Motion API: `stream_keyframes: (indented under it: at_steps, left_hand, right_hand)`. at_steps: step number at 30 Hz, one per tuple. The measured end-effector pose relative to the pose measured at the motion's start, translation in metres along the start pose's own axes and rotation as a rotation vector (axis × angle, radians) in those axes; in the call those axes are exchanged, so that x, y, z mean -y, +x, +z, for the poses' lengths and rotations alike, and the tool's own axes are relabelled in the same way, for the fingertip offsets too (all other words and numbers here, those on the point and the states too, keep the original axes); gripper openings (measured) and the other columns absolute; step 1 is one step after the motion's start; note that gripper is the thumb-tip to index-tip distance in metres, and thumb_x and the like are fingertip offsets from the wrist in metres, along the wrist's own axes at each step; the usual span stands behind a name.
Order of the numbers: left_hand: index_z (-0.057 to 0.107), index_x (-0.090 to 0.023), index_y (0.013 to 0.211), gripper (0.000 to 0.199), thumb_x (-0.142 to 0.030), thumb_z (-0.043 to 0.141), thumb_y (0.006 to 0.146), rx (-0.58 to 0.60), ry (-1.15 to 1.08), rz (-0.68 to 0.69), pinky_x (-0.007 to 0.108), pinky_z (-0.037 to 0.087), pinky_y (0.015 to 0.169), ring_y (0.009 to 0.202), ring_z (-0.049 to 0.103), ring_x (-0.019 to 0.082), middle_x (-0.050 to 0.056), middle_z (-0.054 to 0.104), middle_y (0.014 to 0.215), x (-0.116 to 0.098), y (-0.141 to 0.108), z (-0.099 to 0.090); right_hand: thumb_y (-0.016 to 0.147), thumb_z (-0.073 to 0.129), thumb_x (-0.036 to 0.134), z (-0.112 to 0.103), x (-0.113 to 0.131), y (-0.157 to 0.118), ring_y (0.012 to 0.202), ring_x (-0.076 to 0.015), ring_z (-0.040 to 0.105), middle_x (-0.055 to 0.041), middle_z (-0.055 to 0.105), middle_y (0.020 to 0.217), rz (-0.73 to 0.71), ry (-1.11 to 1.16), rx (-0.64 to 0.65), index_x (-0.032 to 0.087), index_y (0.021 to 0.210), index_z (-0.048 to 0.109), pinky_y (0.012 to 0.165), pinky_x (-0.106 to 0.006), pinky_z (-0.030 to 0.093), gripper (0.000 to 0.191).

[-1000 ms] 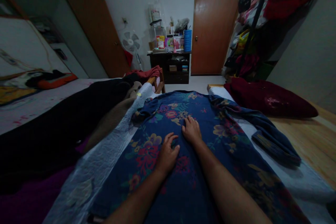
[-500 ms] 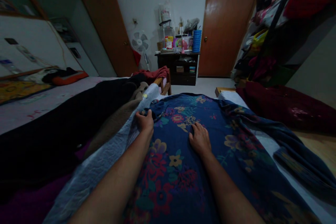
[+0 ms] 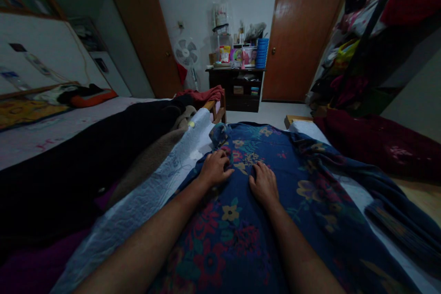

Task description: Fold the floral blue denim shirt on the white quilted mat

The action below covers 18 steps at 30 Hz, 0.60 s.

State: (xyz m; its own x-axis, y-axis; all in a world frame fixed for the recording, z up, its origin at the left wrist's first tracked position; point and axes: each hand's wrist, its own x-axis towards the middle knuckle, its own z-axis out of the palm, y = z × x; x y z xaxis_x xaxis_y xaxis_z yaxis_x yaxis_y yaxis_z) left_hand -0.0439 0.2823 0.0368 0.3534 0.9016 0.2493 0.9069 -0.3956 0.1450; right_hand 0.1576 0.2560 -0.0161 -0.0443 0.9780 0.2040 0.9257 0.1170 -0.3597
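You are in a bedroom in a home. Past the end of your bed (image 3: 165, 179) is a low dark cabinet (image 3: 235, 101). A white fan (image 3: 186, 53) stands left of the cabinet, a brown door (image 3: 303, 32) is right of it, and clothes (image 3: 411, 4) hang farther right.

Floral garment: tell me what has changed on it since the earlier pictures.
The left hand reached out to the bunched sleeve on the left side, seemed to grip it, and now rests further in on the floral garment, apparently having let go. That sleeve has shifted inward, rightward. The right hand stayed on the garment's middle; the outstretched sleeve on the right kept its place.
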Motion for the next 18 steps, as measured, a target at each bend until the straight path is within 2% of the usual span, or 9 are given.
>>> stream_keyframes:
  at_steps: [3,4,6,8,9,13,15,16,18]
  left_hand:
    - [0.056,-0.021,0.125,0.062,-0.051,0.072,0.073,-0.194,0.031,-0.25,0.042,0.038,0.103,0.123,0.046,0.032,0.013,0.045,0.136,0.002,0.012,-0.001]
    - [0.046,-0.021,0.137,0.078,-0.048,0.075,0.07,-0.194,0.036,-0.321,0.043,0.039,0.102,0.124,0.047,0.033,0.016,0.041,0.14,0.003,0.017,0.0]
    - [0.024,-0.023,0.15,0.098,-0.035,0.077,0.068,-0.062,0.019,-0.417,0.04,0.045,0.093,0.114,0.056,0.032,0.017,0.047,0.136,0.008,0.029,0.0]
    - [0.021,-0.028,0.151,0.093,-0.022,0.071,0.072,0.107,0.007,-0.453,0.034,0.048,0.084,0.098,0.065,0.027,0.012,0.061,0.118,0.016,0.042,-0.003]
    - [0.028,-0.03,0.148,0.083,-0.019,0.067,0.076,0.13,0.026,-0.456,0.033,0.048,0.082,0.094,0.066,0.025,0.008,0.065,0.108,0.021,0.048,-0.007]
    - [0.054,-0.018,0.128,0.038,-0.015,0.046,0.092,-0.11,0.181,-0.375,0.043,0.042,0.095,0.109,0.059,0.027,0.01,0.063,0.113,0.048,0.068,-0.03]
    - [0.058,-0.017,0.122,0.035,-0.015,0.035,0.095,-0.178,0.229,-0.351,0.055,0.032,0.104,0.127,0.046,0.033,0.016,0.056,0.128,0.063,0.072,-0.037]
    - [0.059,-0.017,0.121,0.037,-0.013,0.034,0.095,-0.225,0.294,-0.27,0.059,0.025,0.108,0.133,0.039,0.034,0.018,0.051,0.137,0.071,0.072,-0.037]
    - [0.056,-0.017,0.127,0.044,-0.006,0.031,0.092,-0.193,0.386,-0.059,0.063,0.012,0.113,0.142,0.028,0.033,0.018,0.039,0.149,0.082,0.07,-0.03]
  right_hand:
    - [0.089,0.045,0.027,-0.001,0.0,0.0,0.138,-0.0257,0.035,-0.0133,0.044,0.148,0.007,0.005,0.01,0.013,0.135,0.052,0.115,-0.041,0.021,0.049]
    - [0.089,0.045,0.028,-0.001,0.001,0.0,0.139,-0.0256,0.035,-0.0131,0.044,0.148,0.01,0.005,0.015,0.013,0.135,0.052,0.115,-0.041,0.021,0.049]
    - [0.089,0.044,0.028,-0.002,0.001,0.0,0.139,-0.0255,0.035,-0.0129,0.044,0.148,0.013,0.002,0.026,0.013,0.136,0.051,0.116,-0.041,0.02,0.049]
    - [0.089,0.043,0.028,-0.002,0.001,0.0,0.139,-0.0256,0.034,-0.013,0.043,0.149,0.011,0.001,0.034,0.012,0.136,0.051,0.116,-0.041,0.019,0.05]
    - [0.09,0.043,0.028,-0.002,0.001,0.0,0.139,-0.0257,0.034,-0.013,0.043,0.149,0.011,0.001,0.036,0.012,0.136,0.051,0.116,-0.041,0.019,0.05]
    - [0.089,0.044,0.028,-0.001,0.0,0.001,0.138,-0.0256,0.035,-0.0123,0.044,0.148,0.011,-0.001,0.023,0.013,0.135,0.052,0.116,-0.04,0.02,0.049]
    - [0.089,0.044,0.028,0.0,0.0,0.001,0.138,-0.0256,0.036,-0.012,0.044,0.148,0.008,-0.002,0.01,0.013,0.135,0.052,0.115,-0.04,0.02,0.049]
    - [0.089,0.045,0.028,0.0,0.0,0.001,0.138,-0.0255,0.036,-0.0119,0.044,0.148,0.007,-0.001,0.006,0.013,0.134,0.053,0.115,-0.04,0.02,0.049]
    - [0.089,0.045,0.027,0.0,0.0,0.001,0.138,-0.0253,0.036,-0.0118,0.045,0.148,0.009,0.002,0.003,0.012,0.134,0.053,0.115,-0.04,0.02,0.048]
